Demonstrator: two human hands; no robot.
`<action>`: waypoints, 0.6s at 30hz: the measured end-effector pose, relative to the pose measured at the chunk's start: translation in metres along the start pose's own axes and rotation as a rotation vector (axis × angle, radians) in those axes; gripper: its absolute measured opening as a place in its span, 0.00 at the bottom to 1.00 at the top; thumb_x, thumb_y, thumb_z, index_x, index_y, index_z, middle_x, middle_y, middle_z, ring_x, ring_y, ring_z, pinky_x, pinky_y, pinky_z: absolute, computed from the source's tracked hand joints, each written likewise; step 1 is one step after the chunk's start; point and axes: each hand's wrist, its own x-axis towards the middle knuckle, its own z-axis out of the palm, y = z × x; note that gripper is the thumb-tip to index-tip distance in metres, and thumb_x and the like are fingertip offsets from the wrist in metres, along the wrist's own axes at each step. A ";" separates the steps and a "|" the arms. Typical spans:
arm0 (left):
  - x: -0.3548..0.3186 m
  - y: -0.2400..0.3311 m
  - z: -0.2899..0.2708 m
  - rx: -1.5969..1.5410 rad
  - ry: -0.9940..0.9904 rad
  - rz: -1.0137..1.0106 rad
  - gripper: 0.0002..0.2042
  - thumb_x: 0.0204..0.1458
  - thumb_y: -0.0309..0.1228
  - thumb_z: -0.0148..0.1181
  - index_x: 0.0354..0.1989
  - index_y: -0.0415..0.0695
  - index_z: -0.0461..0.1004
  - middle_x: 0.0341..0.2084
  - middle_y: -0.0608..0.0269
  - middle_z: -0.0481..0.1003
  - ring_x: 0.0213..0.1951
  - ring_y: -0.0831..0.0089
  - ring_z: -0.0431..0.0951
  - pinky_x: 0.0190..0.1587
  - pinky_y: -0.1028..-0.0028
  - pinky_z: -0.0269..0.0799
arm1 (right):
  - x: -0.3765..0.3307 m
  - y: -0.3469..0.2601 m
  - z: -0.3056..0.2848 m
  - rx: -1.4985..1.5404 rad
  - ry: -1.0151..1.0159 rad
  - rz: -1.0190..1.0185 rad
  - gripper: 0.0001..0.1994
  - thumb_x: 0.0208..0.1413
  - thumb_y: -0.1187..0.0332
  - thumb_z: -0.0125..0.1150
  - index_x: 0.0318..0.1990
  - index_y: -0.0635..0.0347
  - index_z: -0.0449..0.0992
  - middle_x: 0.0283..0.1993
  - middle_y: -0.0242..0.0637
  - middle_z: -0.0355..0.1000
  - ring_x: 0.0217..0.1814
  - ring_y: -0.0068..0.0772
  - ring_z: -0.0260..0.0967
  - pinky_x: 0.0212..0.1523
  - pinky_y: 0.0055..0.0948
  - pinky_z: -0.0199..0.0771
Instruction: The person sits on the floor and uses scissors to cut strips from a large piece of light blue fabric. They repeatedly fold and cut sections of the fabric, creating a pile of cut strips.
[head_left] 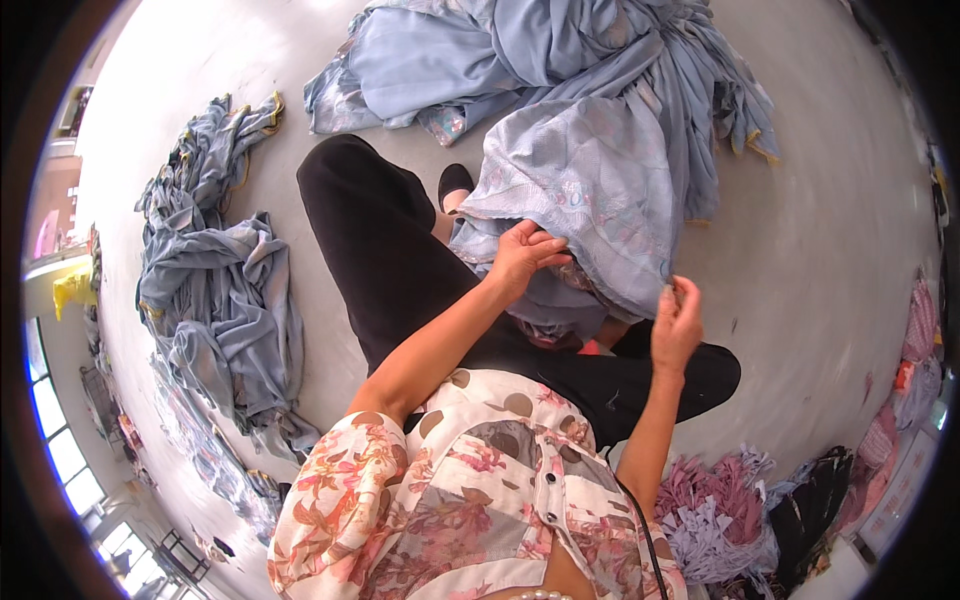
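Note:
A pale blue patterned cloth [585, 190] drapes over my lap and runs forward into a larger heap of the same fabric. My left hand [528, 258] grips its near edge, with the thumb and fingers brought together over the hem. Further right, my right hand [678, 322] pinches the same edge near a corner, its fingers bent. Between the two hands the edge hangs in a slight curve. Darker folds under the cloth are partly hidden by it.
Beyond my knees a big blue fabric heap [440, 60] lies on the grey floor [800, 270]. More crumpled blue cloth [225, 300] with yellow edging lies to my left. Close by at the lower right is a pile of pink and lilac scraps [715, 510], beside black cloth [812, 510].

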 end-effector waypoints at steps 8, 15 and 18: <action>-0.018 0.012 0.025 0.088 -0.046 0.000 0.12 0.43 0.18 0.62 0.26 0.42 0.62 0.25 0.58 0.74 0.27 0.73 0.76 0.32 0.75 0.76 | 0.002 -0.050 0.051 0.168 -0.258 -0.176 0.09 0.49 0.66 0.61 0.34 0.60 0.70 0.25 0.40 0.72 0.25 0.39 0.71 0.26 0.31 0.68; -0.021 0.006 0.030 0.110 -0.099 0.032 0.10 0.43 0.17 0.61 0.31 0.38 0.66 0.27 0.57 0.75 0.28 0.72 0.77 0.32 0.75 0.75 | 0.002 -0.052 0.054 0.068 -0.235 -0.254 0.08 0.49 0.67 0.61 0.33 0.60 0.70 0.23 0.39 0.72 0.23 0.36 0.71 0.24 0.30 0.68; -0.024 0.006 0.034 0.092 -0.106 0.024 0.12 0.43 0.19 0.61 0.36 0.37 0.67 0.28 0.57 0.75 0.29 0.70 0.77 0.34 0.75 0.75 | 0.000 -0.047 0.056 0.202 -0.177 -0.117 0.08 0.50 0.68 0.60 0.33 0.61 0.70 0.23 0.38 0.71 0.22 0.29 0.69 0.24 0.27 0.67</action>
